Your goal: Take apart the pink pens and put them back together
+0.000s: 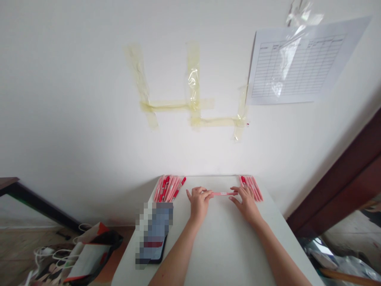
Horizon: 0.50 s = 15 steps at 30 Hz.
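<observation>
A pink pen [224, 194] lies crosswise between my two hands above the white table [226, 246]. My left hand [199, 201] pinches its left end, fingers closed on it. My right hand [245, 201] grips its right end. A pile of several pink and red pens [168, 188] lies at the table's far left corner, just left of my left hand. A smaller row of pink pens [252, 186] lies at the far right corner, right behind my right hand.
A phone [154, 234], blurred out, lies at the table's left edge. The table stands against a white wall with tape strips [193, 107] and a printed sheet [297, 63]. Bags and cables [80, 254] lie on the floor at left. A dark wooden door frame [342, 182] is at right.
</observation>
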Tool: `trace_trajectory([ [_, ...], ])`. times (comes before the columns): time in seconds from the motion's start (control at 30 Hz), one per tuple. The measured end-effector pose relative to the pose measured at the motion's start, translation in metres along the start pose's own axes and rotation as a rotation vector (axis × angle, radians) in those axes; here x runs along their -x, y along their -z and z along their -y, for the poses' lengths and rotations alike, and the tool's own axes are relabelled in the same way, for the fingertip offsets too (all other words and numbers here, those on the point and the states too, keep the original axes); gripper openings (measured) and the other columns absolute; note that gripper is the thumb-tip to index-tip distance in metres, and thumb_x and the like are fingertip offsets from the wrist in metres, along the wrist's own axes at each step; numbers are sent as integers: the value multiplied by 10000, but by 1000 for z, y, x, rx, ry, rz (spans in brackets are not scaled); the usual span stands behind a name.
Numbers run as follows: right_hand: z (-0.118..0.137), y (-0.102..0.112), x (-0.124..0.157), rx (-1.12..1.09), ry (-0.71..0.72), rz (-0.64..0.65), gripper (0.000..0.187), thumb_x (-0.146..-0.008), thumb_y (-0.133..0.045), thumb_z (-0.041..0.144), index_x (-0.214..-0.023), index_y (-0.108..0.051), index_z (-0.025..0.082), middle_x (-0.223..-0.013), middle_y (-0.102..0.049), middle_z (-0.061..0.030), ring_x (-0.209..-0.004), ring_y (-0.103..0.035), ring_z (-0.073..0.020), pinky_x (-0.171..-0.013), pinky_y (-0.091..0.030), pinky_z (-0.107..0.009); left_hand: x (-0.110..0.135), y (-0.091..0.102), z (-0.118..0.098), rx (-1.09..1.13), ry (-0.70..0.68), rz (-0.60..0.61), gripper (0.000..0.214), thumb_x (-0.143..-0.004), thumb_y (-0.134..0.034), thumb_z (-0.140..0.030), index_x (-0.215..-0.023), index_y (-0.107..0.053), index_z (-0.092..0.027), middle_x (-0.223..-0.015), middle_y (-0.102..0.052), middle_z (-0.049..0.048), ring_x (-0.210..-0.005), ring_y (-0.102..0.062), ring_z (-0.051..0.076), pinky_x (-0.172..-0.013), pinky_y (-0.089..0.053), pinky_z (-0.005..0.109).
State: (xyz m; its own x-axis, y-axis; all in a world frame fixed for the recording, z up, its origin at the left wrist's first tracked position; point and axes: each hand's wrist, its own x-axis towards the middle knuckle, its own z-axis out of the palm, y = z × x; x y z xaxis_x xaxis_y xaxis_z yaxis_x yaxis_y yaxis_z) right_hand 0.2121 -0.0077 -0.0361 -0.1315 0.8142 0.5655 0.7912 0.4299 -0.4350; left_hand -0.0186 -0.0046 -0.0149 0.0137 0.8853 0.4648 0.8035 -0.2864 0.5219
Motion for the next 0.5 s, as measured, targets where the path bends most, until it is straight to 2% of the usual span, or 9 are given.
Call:
trace_trajectory([
  [0.17,2,4,-1,10,17,6,265,-998,-460,461,-935,-637,275,-895,-677,-29,-931,-573,-245,-1036,-323,-496,0,-3,1,9,-11,-2,172,-834,-720,-220,-897,-779,-369,-982,-700,-3,-1083,-570,221,-1167,-94,726],
  [0.5,6,1,-1,46,-33,-3,386,-1029,-360,440,-810,-623,260,-849,-661,-35,-929,-564,-237,-1014,-344,-482,0,-4,1,10,-6,42,140,-853,-681,-241,-861,-786,-333,-1075,-692,19,-1176,-526,249,-1183,-54,693],
])
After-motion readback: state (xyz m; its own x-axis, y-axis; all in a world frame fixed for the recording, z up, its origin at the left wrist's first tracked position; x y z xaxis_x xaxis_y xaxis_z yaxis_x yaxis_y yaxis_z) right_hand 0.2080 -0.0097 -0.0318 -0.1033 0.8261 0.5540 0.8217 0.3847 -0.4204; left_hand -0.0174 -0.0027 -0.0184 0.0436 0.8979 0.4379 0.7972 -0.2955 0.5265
